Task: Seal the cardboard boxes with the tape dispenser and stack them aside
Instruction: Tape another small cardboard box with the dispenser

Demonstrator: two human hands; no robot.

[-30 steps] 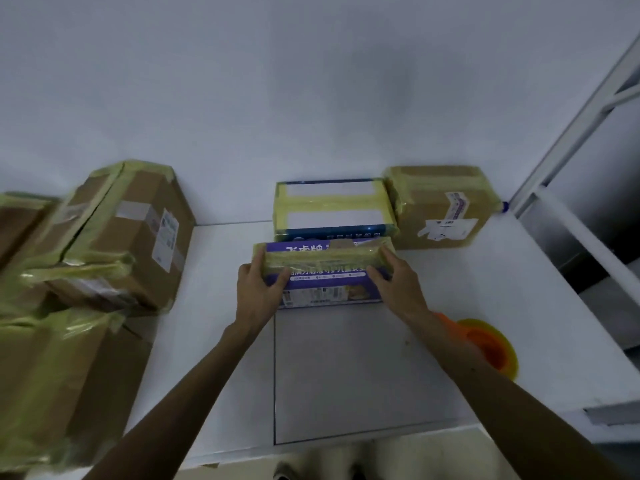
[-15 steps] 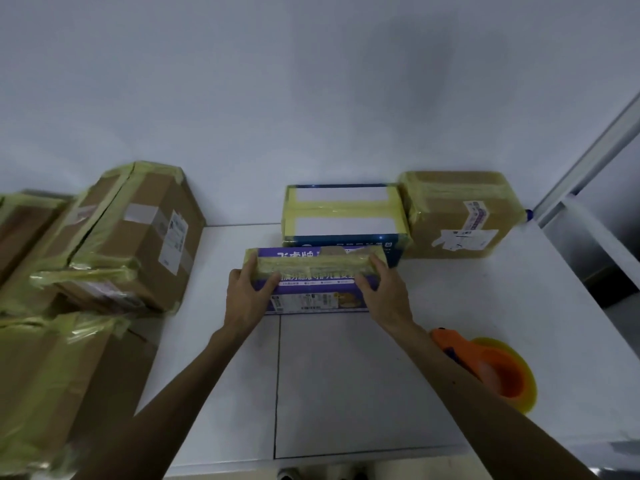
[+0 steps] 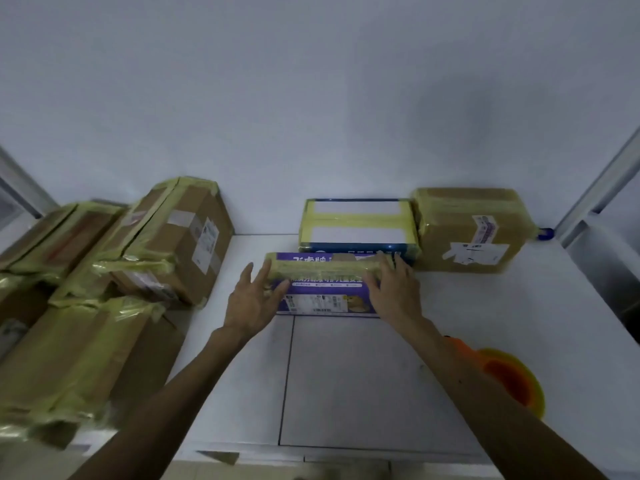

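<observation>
purple box lies btwn the grips, long axis grip to grip. left grip released, flat on one end; right grip on the other, cant tell if clenched.

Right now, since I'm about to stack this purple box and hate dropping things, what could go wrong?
1. The left hand only touches the purple box with spread fingers while the right hand holds its other end, so a lift might tilt it.
2. The tape dispenser lies beside the right forearm, which might knock it.
3. The taped boxes on the left lean unevenly; another on top may slide.
</observation>
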